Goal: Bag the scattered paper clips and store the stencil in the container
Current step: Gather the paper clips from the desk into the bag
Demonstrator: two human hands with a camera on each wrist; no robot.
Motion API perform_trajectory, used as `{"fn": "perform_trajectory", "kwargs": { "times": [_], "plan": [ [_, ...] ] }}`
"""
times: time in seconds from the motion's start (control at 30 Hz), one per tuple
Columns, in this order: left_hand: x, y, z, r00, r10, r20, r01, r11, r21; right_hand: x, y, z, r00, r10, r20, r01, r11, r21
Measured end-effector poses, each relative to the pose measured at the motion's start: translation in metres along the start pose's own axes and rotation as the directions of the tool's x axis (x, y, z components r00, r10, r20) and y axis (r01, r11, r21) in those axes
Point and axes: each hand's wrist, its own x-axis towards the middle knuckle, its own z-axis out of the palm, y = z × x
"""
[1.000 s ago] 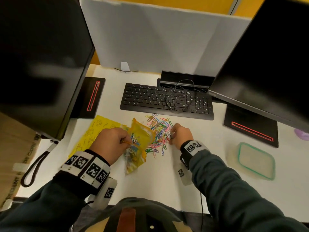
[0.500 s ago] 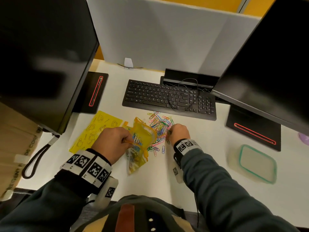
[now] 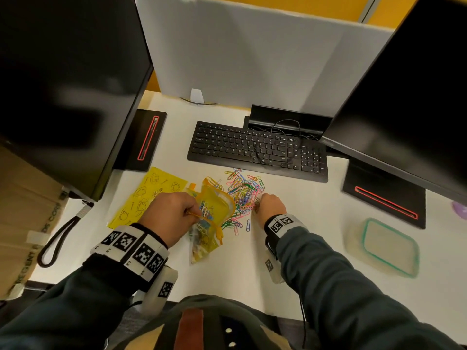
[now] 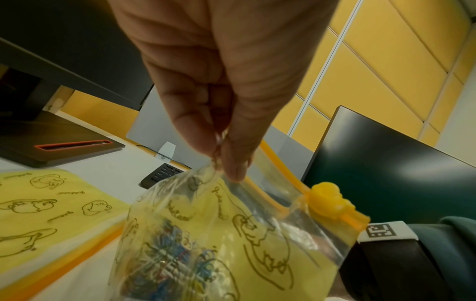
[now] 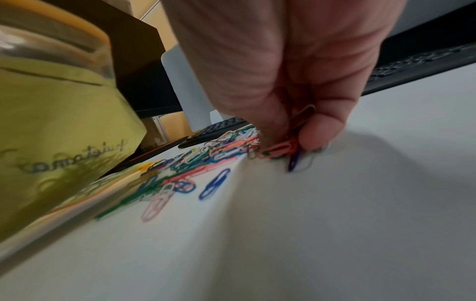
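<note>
A pile of coloured paper clips (image 3: 242, 192) (image 5: 221, 146) lies on the white desk in front of the keyboard. My left hand (image 3: 171, 215) (image 4: 221, 158) pinches the rim of a clear yellow zip bag (image 3: 211, 215) (image 4: 219, 234), holding its mouth up; clips show inside it. My right hand (image 3: 269, 204) (image 5: 291, 142) is at the pile's right edge, its fingers curled round several clips. The yellow stencil (image 3: 146, 195) (image 4: 38, 203) lies flat to the left, partly under my left hand. The lidded plastic container (image 3: 386, 245) sits at the right.
A black keyboard (image 3: 255, 147) lies behind the clips, with a loose cable over it. Two dark monitors (image 3: 63, 84) overhang the left and right sides on black bases (image 3: 384, 195). A grey divider panel (image 3: 252, 54) closes the back. A strap loop (image 3: 55, 243) hangs at the left edge.
The right hand stays at the right edge of the pile and gathers clips in its fingers. The left hand keeps holding the bag up.
</note>
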Motion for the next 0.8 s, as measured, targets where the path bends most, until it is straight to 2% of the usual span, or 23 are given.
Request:
{"fn": "perform_trajectory", "kwargs": {
  "times": [0.13, 0.27, 0.33, 0.4, 0.47, 0.5, 0.57, 0.63, 0.67, 0.73, 0.8],
  "plan": [
    [0.0, 0.003, 0.005, 1.0, 0.02, 0.009, -0.02, 1.0, -0.014, -0.009, 0.002, 0.007, 0.999, -0.019, -0.05, 0.018, 1.0, -0.02],
    [0.001, 0.003, 0.01, 0.999, 0.037, 0.019, -0.037, 0.999, -0.005, -0.011, 0.004, 0.005, 0.997, -0.068, -0.04, 0.066, 0.996, -0.056],
    [0.001, 0.004, 0.011, 0.999, 0.047, 0.027, -0.047, 0.999, 0.009, -0.01, 0.009, 0.001, 0.997, -0.054, -0.056, 0.054, 0.999, 0.0],
    [0.001, 0.005, 0.011, 0.998, 0.053, 0.036, -0.054, 0.998, 0.012, -0.009, 0.017, -0.003, 0.996, 0.006, -0.085, 0.005, 0.992, 0.128],
    [0.002, 0.006, 0.011, 0.997, 0.058, 0.043, -0.059, 0.998, 0.012, -0.009, 0.025, -0.011, 0.987, 0.112, -0.115, -0.069, 0.945, 0.321],
    [0.002, 0.006, 0.011, 0.997, 0.059, 0.044, -0.059, 0.998, 0.012, -0.012, 0.028, -0.017, 0.98, 0.163, -0.111, -0.097, 0.889, 0.448],
    [0.003, 0.006, 0.01, 0.997, 0.056, 0.049, -0.057, 0.998, 0.015, -0.024, 0.026, -0.035, 0.975, 0.205, -0.085, -0.088, 0.707, 0.701],
    [0.005, 0.008, 0.009, 0.997, 0.058, 0.053, -0.06, 0.998, 0.026, -0.041, 0.014, -0.055, 0.991, 0.108, -0.077, 0.003, 0.556, 0.831],
    [0.006, 0.01, 0.009, 0.996, 0.062, 0.056, -0.064, 0.997, 0.034, -0.049, 0.005, -0.064, 0.997, 0.021, -0.076, 0.053, 0.542, 0.839],
    [0.008, 0.013, 0.009, 0.996, 0.076, 0.056, -0.079, 0.996, 0.046, -0.063, -0.018, -0.073, 0.988, -0.141, -0.066, 0.138, 0.591, 0.795],
    [0.011, 0.017, 0.01, 0.993, 0.101, 0.054, -0.104, 0.993, 0.049, -0.07, -0.037, -0.074, 0.975, -0.214, -0.054, 0.189, 0.679, 0.709]
  ]
}}
